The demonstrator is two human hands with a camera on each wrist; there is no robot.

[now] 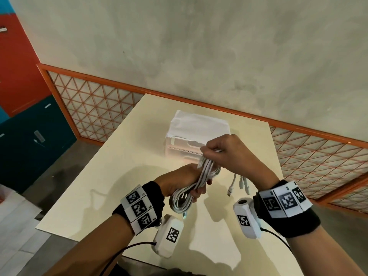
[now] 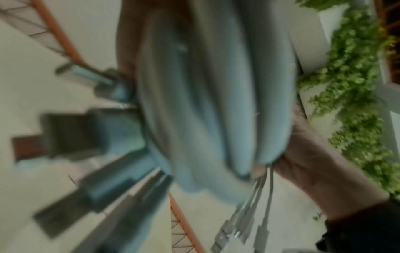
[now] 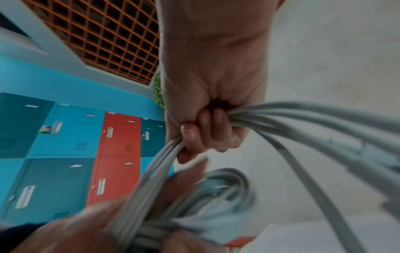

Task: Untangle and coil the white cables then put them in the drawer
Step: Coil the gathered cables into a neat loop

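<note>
A bundle of white cables [image 1: 196,184] is held above the cream table [image 1: 111,176], folded into long loops. My left hand [image 1: 185,181] grips the middle of the bundle, with the loop end hanging toward me. My right hand [image 1: 223,151] pinches the strands at the bundle's far end, fingers curled round them [image 3: 201,130]. Several connector plugs [image 1: 240,185] dangle below my right wrist. The left wrist view shows the blurred bundle [image 2: 207,102] close up, with plugs [image 2: 240,234] hanging. A clear plastic drawer box [image 1: 185,146] with a white top stands behind my hands.
The table stands against an orange-framed lattice railing [image 1: 95,108] and a grey wall. Blue and red lockers [image 1: 23,108] are at the left. The table's left edge [image 1: 85,166] drops to the floor.
</note>
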